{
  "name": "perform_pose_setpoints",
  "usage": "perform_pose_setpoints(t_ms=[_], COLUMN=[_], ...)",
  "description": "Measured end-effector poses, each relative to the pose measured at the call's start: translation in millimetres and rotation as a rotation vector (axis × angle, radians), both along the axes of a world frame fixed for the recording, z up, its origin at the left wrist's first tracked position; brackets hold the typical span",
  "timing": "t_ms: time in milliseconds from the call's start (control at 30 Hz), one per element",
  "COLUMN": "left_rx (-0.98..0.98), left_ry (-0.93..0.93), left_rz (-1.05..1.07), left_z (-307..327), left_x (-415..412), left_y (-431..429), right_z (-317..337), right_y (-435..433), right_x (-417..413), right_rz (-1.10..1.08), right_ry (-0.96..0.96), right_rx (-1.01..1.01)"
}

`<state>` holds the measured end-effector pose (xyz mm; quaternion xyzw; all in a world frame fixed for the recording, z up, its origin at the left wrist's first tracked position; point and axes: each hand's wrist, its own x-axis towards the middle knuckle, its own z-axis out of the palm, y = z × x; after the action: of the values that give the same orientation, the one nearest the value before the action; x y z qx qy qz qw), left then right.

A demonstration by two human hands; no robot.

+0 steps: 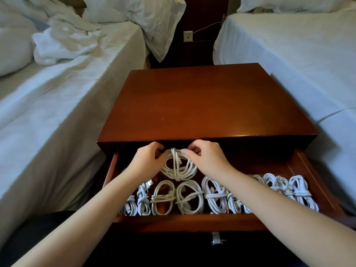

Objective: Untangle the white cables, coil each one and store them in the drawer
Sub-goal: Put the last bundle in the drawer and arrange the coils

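When viewed from the head camera, shows two bare forearms reaching side by side into a pulled-out reddish-brown wooden drawer (192,221). Pinches, with the curled fingers of the left hand (147,160), the upper left edge of a round coiled white cable bound across its middle (178,168). Pinches the upper right edge of that same coil with the right hand (207,158). Places the coil toward the back of the drawer, just below the front lip of the glossy reddish-brown wooden nightstand top (202,105); cannot tell whether resting on the drawer floor or lifted. Looks down, nearer the drawer front, on a row of other coiled white cables (213,195) lying side by side, partly crossed by both forearms. Takes in a small silver metal handle (215,238) below the drawer front, a white bed with rumpled covers (48,112) on the left, a smooth white-sheeted bed (289,54) on the right, and a pale wall plate (187,36) on the dark panel behind.
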<state>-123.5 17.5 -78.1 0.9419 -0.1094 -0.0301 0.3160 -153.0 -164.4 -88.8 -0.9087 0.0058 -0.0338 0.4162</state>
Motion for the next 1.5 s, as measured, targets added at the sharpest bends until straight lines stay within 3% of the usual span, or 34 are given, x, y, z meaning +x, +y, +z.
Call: perform_pose_setpoints(t_ms=[267, 800, 1067, 1500], left_rx=[0.214, 0.092, 0.103, 0.17], left_ry=[-0.099, -0.186, -0.203, -0.246], left_rz=[-0.101, -0.125, -0.082, -0.024], left_z=[1.7, 36.6, 38.9, 5.9], left_x=[0.4, -13.3, -60.5, -101.6], left_y=[8.0, -0.9, 12.1, 18.2], right_z=[0.9, 41.4, 65.2, 61.1], right_y=[3.4, 15.1, 12.1, 17.8], right_x=[-2.1, -15.3, -60.8, -114.0], right_rz=[0.116, 0.331, 0.273, 0.415], right_ry=[0.153, 0.02, 0.02, 0.076], right_rx=[-0.24, -0.55, -0.299, -0.551])
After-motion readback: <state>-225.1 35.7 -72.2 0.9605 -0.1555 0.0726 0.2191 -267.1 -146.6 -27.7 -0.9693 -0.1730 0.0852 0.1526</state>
